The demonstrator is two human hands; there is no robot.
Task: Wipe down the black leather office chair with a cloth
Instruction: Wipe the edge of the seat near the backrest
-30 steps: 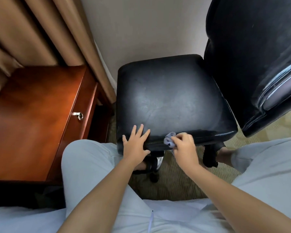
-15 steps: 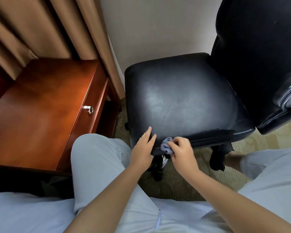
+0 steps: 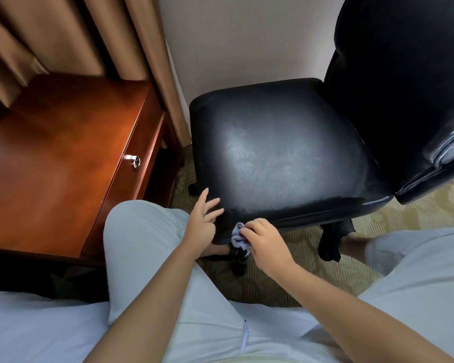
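Head view: right hand (image 3: 266,243) pinches small soft cloth (image 3: 238,237), bunched, light, against chair (image 3: 286,158) seat's near edge; left hand (image 3: 201,218) loose-fingered there. Leather likely slick.

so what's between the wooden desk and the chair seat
In the head view, the brown curtain hangs between the wooden desk and the chair seat, with patterned carpet showing below it.

One black leather chair (image 3: 286,153), one pale blue cloth (image 3: 237,235), two hands, left hand (image 3: 201,222) and right hand (image 3: 266,243), one wooden desk (image 3: 58,158), one drawer pull (image 3: 134,160), one curtain (image 3: 71,35) were seen.
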